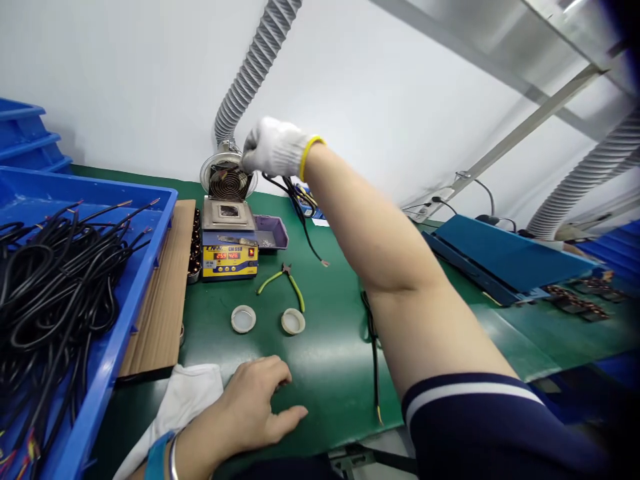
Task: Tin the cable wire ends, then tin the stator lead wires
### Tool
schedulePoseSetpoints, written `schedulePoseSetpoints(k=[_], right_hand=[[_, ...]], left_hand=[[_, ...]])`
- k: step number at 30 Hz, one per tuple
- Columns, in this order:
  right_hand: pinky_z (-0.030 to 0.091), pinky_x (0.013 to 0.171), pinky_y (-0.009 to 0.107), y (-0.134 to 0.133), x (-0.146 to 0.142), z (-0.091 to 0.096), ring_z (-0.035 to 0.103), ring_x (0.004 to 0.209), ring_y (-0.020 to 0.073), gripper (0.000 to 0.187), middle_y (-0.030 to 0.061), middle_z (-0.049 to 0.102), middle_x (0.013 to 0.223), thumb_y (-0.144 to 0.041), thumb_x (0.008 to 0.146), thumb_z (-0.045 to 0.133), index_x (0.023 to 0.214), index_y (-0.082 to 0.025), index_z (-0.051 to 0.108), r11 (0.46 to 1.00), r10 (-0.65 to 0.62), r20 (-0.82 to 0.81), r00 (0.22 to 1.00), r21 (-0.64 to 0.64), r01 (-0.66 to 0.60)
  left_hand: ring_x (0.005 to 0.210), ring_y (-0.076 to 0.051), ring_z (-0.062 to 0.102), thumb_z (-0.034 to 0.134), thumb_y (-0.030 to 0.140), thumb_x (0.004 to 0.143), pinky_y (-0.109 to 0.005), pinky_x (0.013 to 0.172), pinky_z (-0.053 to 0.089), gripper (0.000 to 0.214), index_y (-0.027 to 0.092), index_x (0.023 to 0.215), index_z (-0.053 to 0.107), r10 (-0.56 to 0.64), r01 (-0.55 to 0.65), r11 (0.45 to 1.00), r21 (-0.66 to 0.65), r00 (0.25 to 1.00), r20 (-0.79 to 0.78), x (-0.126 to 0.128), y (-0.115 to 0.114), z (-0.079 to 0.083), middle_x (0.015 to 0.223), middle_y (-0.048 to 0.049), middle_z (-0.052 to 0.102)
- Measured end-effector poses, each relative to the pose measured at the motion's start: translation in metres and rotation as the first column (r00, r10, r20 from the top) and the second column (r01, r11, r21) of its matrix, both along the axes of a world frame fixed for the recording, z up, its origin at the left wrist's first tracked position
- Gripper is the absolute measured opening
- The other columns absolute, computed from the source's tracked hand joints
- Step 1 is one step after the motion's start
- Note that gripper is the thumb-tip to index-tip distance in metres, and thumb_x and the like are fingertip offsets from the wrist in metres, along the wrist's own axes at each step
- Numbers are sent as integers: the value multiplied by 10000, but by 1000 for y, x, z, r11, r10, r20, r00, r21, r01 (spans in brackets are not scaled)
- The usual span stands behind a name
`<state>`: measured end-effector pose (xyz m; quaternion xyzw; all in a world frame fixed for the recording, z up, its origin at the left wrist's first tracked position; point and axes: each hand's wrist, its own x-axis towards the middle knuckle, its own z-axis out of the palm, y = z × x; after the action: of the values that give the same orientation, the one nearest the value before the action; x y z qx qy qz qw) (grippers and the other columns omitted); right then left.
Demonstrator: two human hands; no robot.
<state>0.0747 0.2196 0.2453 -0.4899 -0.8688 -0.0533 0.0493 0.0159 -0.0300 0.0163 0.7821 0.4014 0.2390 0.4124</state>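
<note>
Dark sleeve (470,420) is nearest; beyond it, the gloved right hand (275,148) is closed on a black cable (306,227) near the yellow-blue unit (230,267). The left hand (257,403) rests open on the green table (330,373). Steady grip, held off the probably hot unit, seems best.

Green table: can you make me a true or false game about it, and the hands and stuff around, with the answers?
1. The right hand is gloved. True.
2. The left hand is gloved too. False: it is bare.
3. The pliers lie on the table. True.
4. The pliers have red handles. False: they are green.
5. The tray on the left is full of apples. False: it holds black cables.
</note>
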Motion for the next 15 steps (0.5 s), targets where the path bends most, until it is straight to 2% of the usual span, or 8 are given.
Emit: schedulePoseSetpoints(k=[2,4,6,8,10,12,13,15], right_hand=[[443,694,206,-15,14,19,593,718,77,444,5,566,791,-358,811,407,1022,-30,620,999,29,-201,979,-8,-31],[424,636,175,-30,27,36,576,688,57,498,-20,535,784,-415,805,392,1045,-36,610,999,30,-460,887,-1,-35],[419,595,166,-49,39,47,593,718,88,484,-18,525,772,-428,808,397,1051,-71,616,999,-28,-690,723,12,50],[411,561,157,-72,52,51,610,767,124,472,-7,535,779,-434,841,362,1088,-118,612,986,-67,-846,529,27,167],[373,519,134,-98,70,42,591,711,90,464,-15,540,781,-449,872,319,1109,-174,608,978,-16,-944,330,53,201],[308,466,141,-124,90,21,477,531,22,404,-37,499,696,-433,895,316,1015,-218,635,984,28,-994,101,45,171],[273,443,158,-136,101,5,372,449,5,368,-47,442,625,-406,903,320,926,-222,638,986,-8,-999,-43,-15,165],[242,423,177,-159,122,-32,239,400,17,289,-57,300,538,-344,904,357,796,-232,601,975,-88,-956,-280,-140,171]], left_hand=[[700,-164,546,623,354,732,-284,639,410,221,171,852,590,46,-40,998,-45,990,137,-1,-1,4,770,-38,594],[726,-158,561,573,355,797,-298,684,437,251,165,955,614,81,-50,992,-116,955,284,-1,-2,7,847,-62,619],[754,-150,573,529,357,845,-314,724,455,325,188,1116,587,106,-16,977,-211,901,420,-2,-4,9,1008,-95,632],[783,-146,586,516,369,864,-317,721,467,438,246,1281,477,135,45,955,-293,814,566,-2,-6,10,1230,-131,560],[811,-152,601,520,414,859,-303,665,475,558,320,1377,335,183,97,939,-329,669,720,-2,-6,12,1415,-151,392],[815,-162,613,495,467,858,-288,601,469,565,354,1380,310,277,80,930,-358,489,827,-2,-6,15,1484,-151,277],[804,-163,619,477,474,865,-283,579,464,529,348,1361,343,345,43,919,-393,400,849,-2,-5,17,1482,-152,281],[745,-146,620,463,441,880,-265,545,449,427,299,1283,453,496,-68,866,-495,246,833,-2,-2,21,1422,-155,385]])
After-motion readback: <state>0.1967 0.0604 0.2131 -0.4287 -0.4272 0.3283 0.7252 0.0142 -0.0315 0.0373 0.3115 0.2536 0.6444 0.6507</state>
